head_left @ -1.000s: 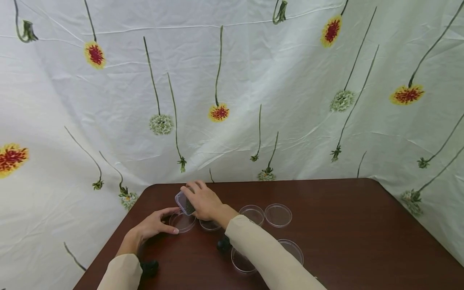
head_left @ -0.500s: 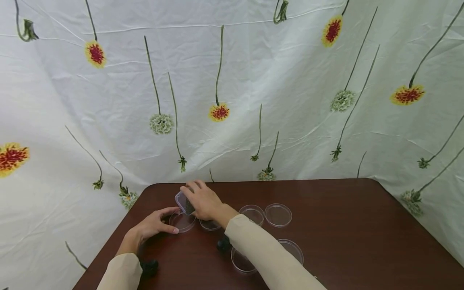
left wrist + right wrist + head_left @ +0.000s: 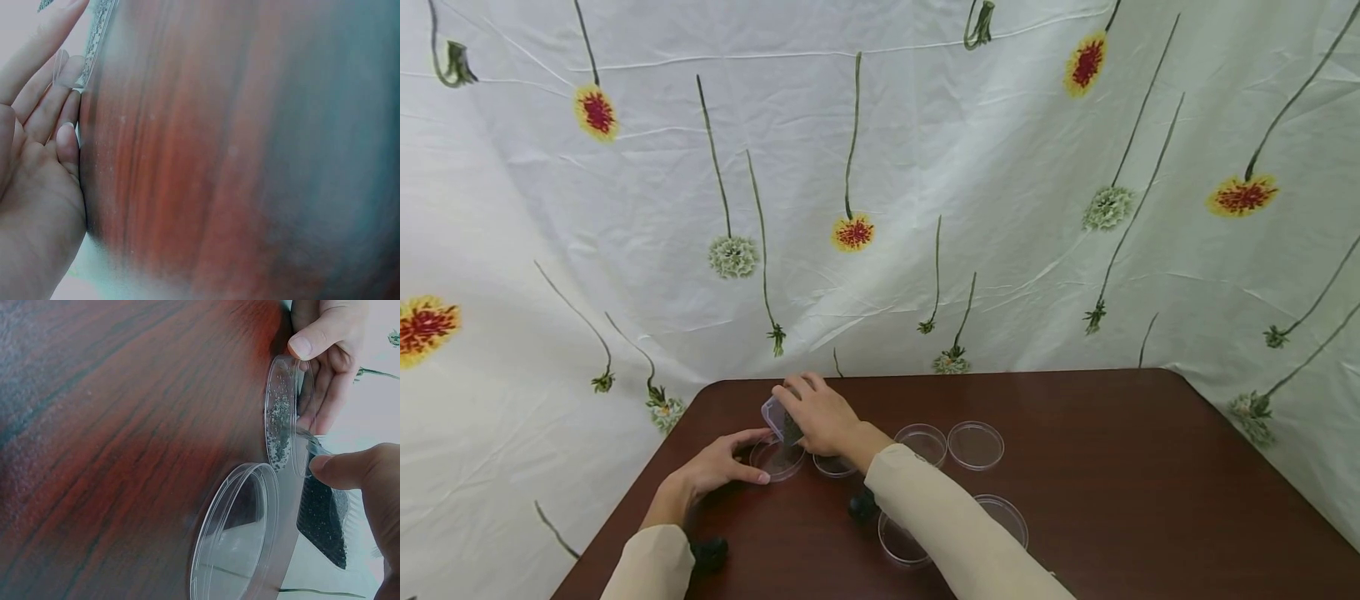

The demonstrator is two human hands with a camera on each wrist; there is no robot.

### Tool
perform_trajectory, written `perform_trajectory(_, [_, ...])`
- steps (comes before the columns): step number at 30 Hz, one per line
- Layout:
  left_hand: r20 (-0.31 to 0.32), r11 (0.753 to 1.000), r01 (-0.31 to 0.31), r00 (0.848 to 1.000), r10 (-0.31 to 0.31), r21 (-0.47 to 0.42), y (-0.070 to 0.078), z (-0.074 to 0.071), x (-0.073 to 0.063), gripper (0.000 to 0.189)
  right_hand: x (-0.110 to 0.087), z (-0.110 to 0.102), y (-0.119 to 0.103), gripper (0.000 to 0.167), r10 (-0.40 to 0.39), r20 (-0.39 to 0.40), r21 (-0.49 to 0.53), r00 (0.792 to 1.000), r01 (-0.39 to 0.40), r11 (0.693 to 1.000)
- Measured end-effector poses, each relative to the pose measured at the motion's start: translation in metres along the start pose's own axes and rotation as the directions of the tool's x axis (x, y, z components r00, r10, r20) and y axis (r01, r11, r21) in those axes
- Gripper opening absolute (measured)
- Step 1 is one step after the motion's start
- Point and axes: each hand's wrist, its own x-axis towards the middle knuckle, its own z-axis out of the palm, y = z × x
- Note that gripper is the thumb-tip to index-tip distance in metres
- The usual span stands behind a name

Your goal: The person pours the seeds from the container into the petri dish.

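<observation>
In the head view my left hand [image 3: 718, 465] holds a clear petri dish [image 3: 775, 477] by its rim, thumb at the near side and fingers at the far side. My right hand [image 3: 826, 421] grips a small clear plastic box [image 3: 777, 419] and tilts it, one corner low over that dish. Dark, fine granules [image 3: 322, 515] fill part of the box in the right wrist view. Pale and dark grains [image 3: 280, 425] lie scattered across the dish floor. Just right of it stands another petri dish [image 3: 234, 531], partly hidden by my right hand in the head view.
Two petri dishes stand behind my right forearm, one of them a dish [image 3: 976, 446] at the right. Two more, including a dish [image 3: 901, 542], lie partly under the sleeve. A flower-print cloth [image 3: 880, 167] hangs behind the brown table [image 3: 1112, 483].
Both hands keep their places. A greyish patch of grains now shows more in the dish below the box's low corner.
</observation>
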Motion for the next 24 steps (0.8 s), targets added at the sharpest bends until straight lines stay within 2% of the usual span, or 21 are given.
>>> perform_trajectory(6, [-0.002,1.000,0.008,1.000,-0.008,-0.003,0.0008,0.0000,-0.0007,0.084,-0.0005,-0.0019,-0.0010,0.093,0.009,0.006,0.005,1.000,-0.009,1.000])
perform_trajectory(16, [-0.003,1.000,0.008,1.000,-0.007,0.003,0.0004,0.0011,-0.0007,0.083,-0.0045,0.0003,-0.0004,0.094,0.057,0.005,0.082,0.998,-0.057,0.995])
perform_trajectory(24, [-0.002,1.000,0.008,1.000,-0.008,0.007,-0.0001,0.0003,-0.0001,0.083,-0.0068,-0.0012,-0.0010,0.094,0.150,0.015,0.232,0.989,-0.150,0.961])
